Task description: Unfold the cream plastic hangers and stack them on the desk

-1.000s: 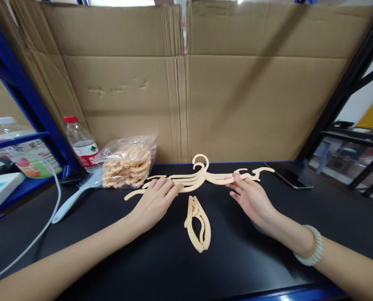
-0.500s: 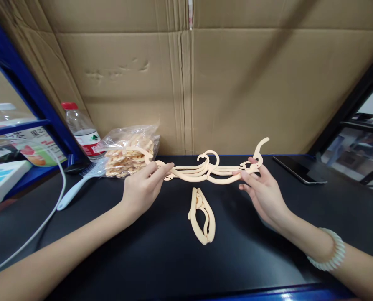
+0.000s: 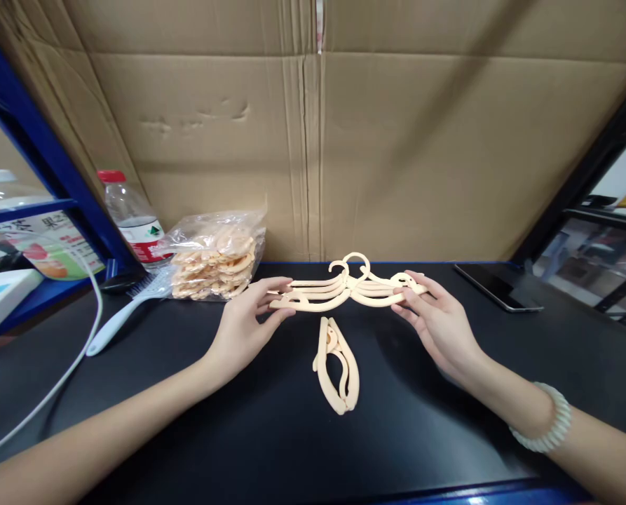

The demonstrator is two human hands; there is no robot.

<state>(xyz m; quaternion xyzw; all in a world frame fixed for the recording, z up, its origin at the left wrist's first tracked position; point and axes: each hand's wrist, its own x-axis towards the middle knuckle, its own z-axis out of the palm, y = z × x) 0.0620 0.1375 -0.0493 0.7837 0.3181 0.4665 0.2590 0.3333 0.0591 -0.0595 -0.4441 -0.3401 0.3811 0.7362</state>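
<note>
Several cream plastic folding clothes hangers lie together with their arms spread, above the middle of the black table. My left hand grips their left end, thumb in front and fingers behind. On the right end, my right hand is closed with its thumb and fingers around the arm tips. The curved hooks stand up at the centre of the stack. Just in front of it, a folded cream hanger rests flat on the table, touched by neither hand.
A clear plastic bag of folded cream pieces stands at the back left. Beside it are a light blue hairbrush, a red-capped bottle and a white cable. A phone lies back right. Cardboard walls the back.
The curved end pieces that stuck out near both hands no longer stick out. My left hand has shifted its grip, its thumb now in front of the stack's end. The folded hanger stayed put.
</note>
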